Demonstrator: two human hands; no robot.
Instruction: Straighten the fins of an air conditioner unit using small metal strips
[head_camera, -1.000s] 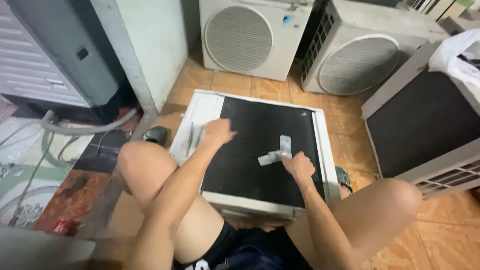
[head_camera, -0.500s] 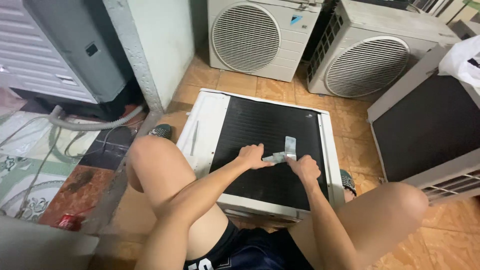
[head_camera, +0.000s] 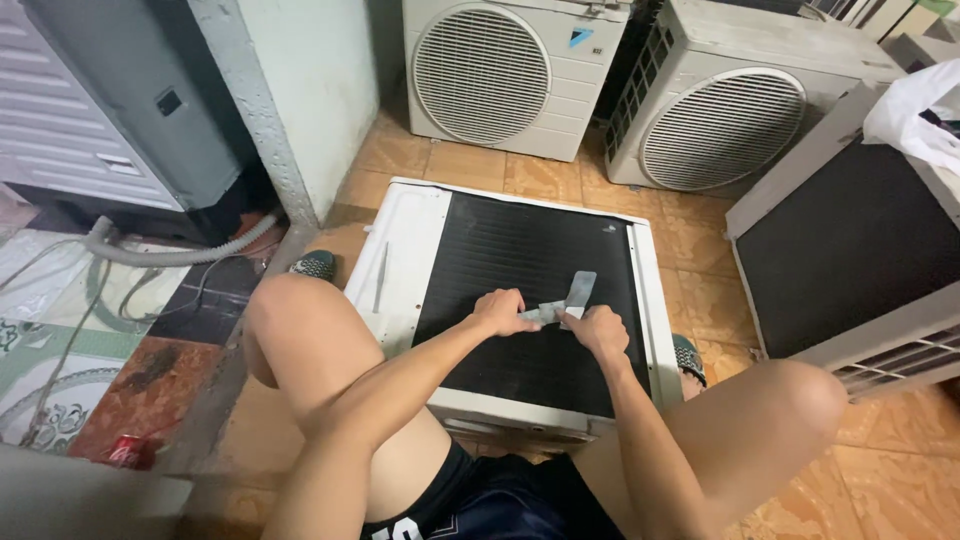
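Since a second ago the left hand (head_camera: 503, 311) has come in from the unit's left edge to the middle of the grille, and it now meets the right hand (head_camera: 597, 329) there; over the last half second little has shifted.

Biggest in view are the outdoor air-conditioner units. Two stand upright at the top: a white one with a round fan guard (head_camera: 510, 70) and a greyer one (head_camera: 730, 100) to its right, turned at an angle. A third (head_camera: 850, 250) lies tilted at the right edge, dark coil face up, with a white plastic bag (head_camera: 915, 115) on its top end. On the left a grey cabinet (head_camera: 110, 120) stands behind a pale pillar (head_camera: 300, 90), with a corrugated hose (head_camera: 170, 250) curling over the floor beside it.

On the orange tiles, between the person's bare knees, lies the unit being worked on (head_camera: 405, 250), a white frame around a black finned grille. A thin tool (head_camera: 381, 277) rests on its white left strip.

Both hands sit close together over the grille, fingers pinched on a small grey strip (head_camera: 568, 300), bent so that one end sticks up. Whether it touches the grille I cannot tell.

Sandalled feet (head_camera: 316, 265) flank the unit. A red can (head_camera: 128, 450) lies at lower left.
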